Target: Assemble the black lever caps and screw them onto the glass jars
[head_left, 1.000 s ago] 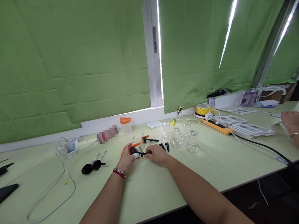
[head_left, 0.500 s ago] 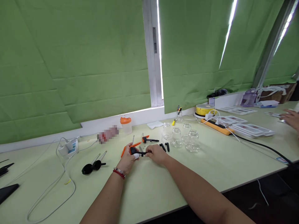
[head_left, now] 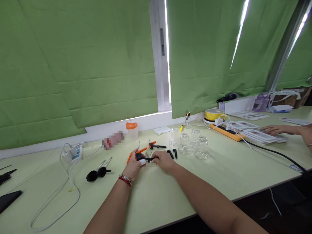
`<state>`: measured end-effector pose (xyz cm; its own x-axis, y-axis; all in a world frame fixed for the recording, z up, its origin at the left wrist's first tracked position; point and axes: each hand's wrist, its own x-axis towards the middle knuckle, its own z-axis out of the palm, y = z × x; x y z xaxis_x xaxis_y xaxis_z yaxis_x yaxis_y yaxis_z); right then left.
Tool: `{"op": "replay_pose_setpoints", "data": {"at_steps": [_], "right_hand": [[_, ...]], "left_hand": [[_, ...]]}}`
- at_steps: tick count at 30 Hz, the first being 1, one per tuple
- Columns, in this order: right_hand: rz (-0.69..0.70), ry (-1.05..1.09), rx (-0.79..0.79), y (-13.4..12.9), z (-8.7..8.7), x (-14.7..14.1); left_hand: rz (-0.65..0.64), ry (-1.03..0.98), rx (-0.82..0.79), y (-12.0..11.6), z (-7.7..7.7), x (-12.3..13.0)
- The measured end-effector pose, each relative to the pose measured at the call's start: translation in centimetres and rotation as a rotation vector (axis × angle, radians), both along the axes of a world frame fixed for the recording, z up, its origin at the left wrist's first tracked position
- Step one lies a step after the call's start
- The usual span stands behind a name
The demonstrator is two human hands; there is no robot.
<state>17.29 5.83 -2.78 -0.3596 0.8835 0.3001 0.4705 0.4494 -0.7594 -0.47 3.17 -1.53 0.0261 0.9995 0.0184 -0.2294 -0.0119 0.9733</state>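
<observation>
My left hand (head_left: 134, 165) is closed round a black-and-orange trigger-handled tool (head_left: 139, 157), whose orange lever slants up past my fingers. A black stem points from its body to the right. The fingers of my right hand (head_left: 163, 160) pinch the far end of that stem. Some white part shows under the tool by my left fingers; I cannot make out what it is. Just behind lies a similar black-and-orange tool (head_left: 157, 146). Two small black elbow pieces (head_left: 172, 153) rest beyond my right hand.
Several clear glass jars (head_left: 201, 148) stand right of my hands. Behind is a cup with an orange lid (head_left: 132, 130). Black round-headed parts (head_left: 98, 174) lie left. An orange power strip (head_left: 227, 132) stretches at right, near a co-worker's hand (head_left: 275, 130) on white flat frames (head_left: 259, 136).
The co-worker's hand at the right has reached left onto the white frames. My hands keep nearly the same grip and place; the view has shifted slightly.
</observation>
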Motion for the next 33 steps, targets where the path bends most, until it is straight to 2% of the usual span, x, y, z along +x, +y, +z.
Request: {"op": "replay_pose_setpoints", "data": {"at_steps": [4, 8, 12, 16, 24, 29, 33], "right_hand": [[0.009, 0.044, -0.033, -0.2, -0.1, -0.2], [0.086, 0.108, -0.08, -0.8, 0.1, -0.5], [0.185, 0.205, -0.146, -1.3, -0.1, -0.9], [0.226, 0.335, -0.239, -1.0, -0.7, -1.3], [0.371, 0.586, -0.442, -1.1, -0.4, -1.6], [0.369, 0.711, -0.514, -0.7, -0.7, -1.3], [0.375, 0.756, -0.562, -0.7, -0.7, -1.0]], "left_hand": [[0.011, 0.014, 0.008, 0.1, -0.1, 0.1], [0.073, 0.057, 0.048, 0.5, -0.4, 0.2], [0.171, 0.123, 0.16, 0.6, -0.4, 0.4], [0.222, 0.229, 0.293, 0.2, -0.2, 1.0], [0.177, 0.584, 0.511, -0.7, 0.0, 1.5], [0.162, 0.808, 0.574, -0.8, 0.3, 1.3], [0.148, 0.944, 0.631, -0.6, -0.2, 1.3]]}}
